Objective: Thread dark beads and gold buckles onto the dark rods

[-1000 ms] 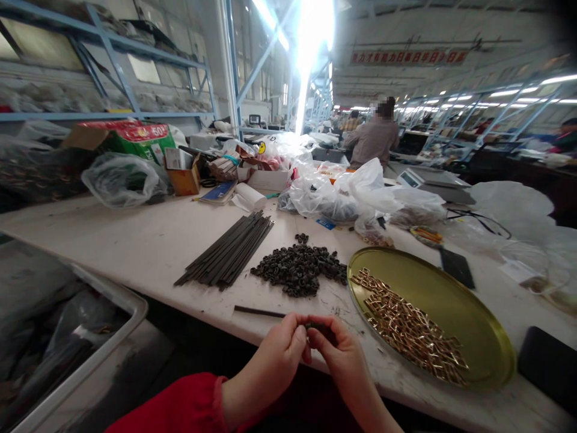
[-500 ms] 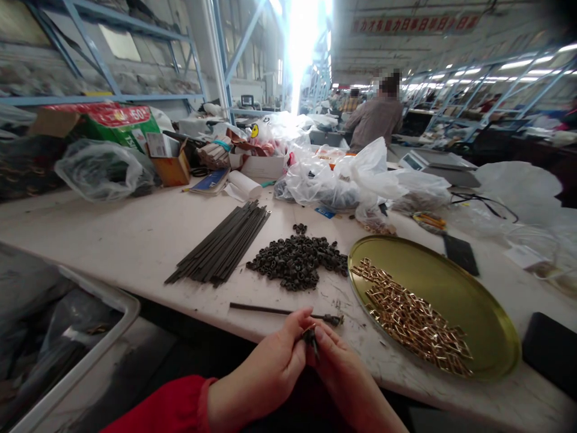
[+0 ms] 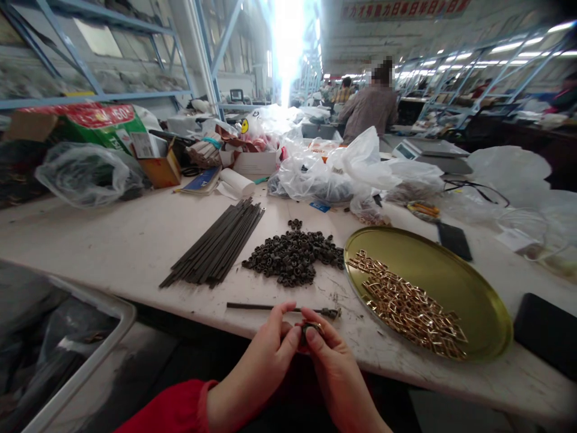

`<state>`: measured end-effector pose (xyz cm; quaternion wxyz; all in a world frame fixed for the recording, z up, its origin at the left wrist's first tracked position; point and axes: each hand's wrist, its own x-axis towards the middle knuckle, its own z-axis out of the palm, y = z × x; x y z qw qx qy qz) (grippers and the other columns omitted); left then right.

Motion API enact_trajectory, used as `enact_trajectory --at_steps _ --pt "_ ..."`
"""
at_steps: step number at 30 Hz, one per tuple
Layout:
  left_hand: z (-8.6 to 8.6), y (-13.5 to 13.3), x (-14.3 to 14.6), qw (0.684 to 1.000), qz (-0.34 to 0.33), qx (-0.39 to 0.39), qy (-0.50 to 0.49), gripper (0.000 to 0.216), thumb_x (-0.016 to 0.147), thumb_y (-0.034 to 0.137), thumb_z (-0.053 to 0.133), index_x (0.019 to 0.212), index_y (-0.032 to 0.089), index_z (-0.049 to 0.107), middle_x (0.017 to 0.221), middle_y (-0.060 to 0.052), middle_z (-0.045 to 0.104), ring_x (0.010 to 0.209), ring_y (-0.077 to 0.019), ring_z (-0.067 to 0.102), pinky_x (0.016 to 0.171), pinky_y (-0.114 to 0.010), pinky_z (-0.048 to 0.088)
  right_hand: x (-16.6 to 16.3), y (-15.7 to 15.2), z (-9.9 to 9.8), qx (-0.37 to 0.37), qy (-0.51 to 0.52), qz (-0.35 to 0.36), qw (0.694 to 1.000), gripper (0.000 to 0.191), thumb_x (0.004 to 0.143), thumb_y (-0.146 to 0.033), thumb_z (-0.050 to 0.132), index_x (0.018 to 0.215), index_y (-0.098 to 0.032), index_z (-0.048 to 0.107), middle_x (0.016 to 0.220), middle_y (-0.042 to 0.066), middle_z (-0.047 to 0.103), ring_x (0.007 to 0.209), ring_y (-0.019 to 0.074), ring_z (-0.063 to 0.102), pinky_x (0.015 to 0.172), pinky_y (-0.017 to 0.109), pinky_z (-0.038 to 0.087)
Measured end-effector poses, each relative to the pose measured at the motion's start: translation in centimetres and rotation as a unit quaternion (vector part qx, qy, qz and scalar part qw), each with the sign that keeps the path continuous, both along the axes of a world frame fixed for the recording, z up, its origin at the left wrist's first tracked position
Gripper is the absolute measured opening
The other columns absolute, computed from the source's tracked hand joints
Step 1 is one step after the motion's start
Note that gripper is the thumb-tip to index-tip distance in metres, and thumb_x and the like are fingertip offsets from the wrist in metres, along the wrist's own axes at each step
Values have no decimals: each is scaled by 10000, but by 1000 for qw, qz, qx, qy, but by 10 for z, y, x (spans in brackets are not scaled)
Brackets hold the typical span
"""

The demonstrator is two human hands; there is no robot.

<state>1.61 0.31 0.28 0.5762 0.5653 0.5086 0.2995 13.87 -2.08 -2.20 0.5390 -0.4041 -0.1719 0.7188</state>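
Note:
Over the table's front edge, my left hand and my right hand meet, thumbs and fingers pinching a short dark strap piece with a gold glint at its right side, perhaps a buckle. Most of that piece is covered by my fingers. Just beyond them lies a single dark strap, a buckle-like fitting at its right end. Further back is a heap of small dark loops, with a bundle of flat dark straps to its left. Gold buckles are piled on the round gold tray at the right.
A dark phone lies behind the tray, and a black flat object sits right of it. Clear plastic bags crowd the table's back. Below the left edge stands a white bin. A person works further off.
My fingers have shifted on the strap piece, my left thumb and index spreading and my right thumb now pressing its front. The whole view has moved slightly.

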Motion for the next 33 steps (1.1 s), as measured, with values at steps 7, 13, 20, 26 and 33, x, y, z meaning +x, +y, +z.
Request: enact_trajectory --at_steps 7,13,20,26,33 --pt "-1 -10 4 1000 4 18 -20 200 811 324 528 915 156 500 852 -40 615 804 -171 561 727 -268 426 -9 1 3 4 -43 -96 994 398 599 -315 765 979 -249 663 880 -5 664 812 155 592 758 273 471" --pt "6 -6 0 999 -23 -31 -22 242 792 382 506 736 148 530 702 -6 566 672 -145 497 636 -246 405 -5 -8 4 81 -197 -81 974 419 650 -323 715 1052 -239 627 877 10 626 745 152 568 682 265 474" --pt "19 -14 -7 992 -77 29 93 228 827 327 408 679 167 476 625 23 504 599 -120 438 574 -219 360 16 -13 13 104 -178 9 978 342 705 -402 660 975 -199 609 831 19 623 758 167 562 718 288 448" --pt "31 -20 -6 979 -130 20 154 179 798 261 391 678 163 481 610 35 478 577 -109 408 518 -207 309 26 -19 16 122 -178 101 971 280 721 -389 641 886 -192 530 648 -43 522 605 114 481 575 228 386" --pt "41 -28 -9 969 -177 -9 169 167 773 253 397 668 162 490 607 38 485 569 -106 422 495 -204 287 30 -33 20 259 -427 172 849 33 783 -221 509 800 -199 493 617 -50 447 551 113 407 504 228 325"
